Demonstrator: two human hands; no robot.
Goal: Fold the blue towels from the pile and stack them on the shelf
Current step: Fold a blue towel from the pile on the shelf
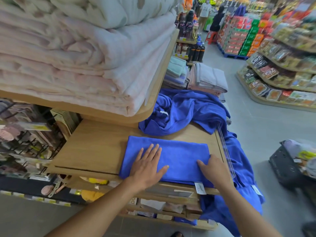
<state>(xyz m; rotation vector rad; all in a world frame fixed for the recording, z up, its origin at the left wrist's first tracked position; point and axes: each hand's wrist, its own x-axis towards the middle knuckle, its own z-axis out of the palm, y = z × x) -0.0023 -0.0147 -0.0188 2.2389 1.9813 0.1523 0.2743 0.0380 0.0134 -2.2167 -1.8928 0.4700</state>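
A folded blue towel (177,154) lies flat on the wooden shelf (95,147), near its front right corner. My left hand (148,166) presses on the towel's left half with straight, spread fingers. My right hand (213,170) rests on the towel's right end, thumb pointing left on top, fingers at the right edge. Behind it sits a crumpled pile of blue towels (184,110), and more blue cloth (239,177) hangs over the shelf's right side past a wire rail.
Thick pink and white quilts (77,57) fill the shelf above. Folded grey and pink towels (208,79) are stacked beyond the pile. A dark basket (287,166) stands on the aisle floor at right. Snack shelves (282,69) line the far right; people stand far back.
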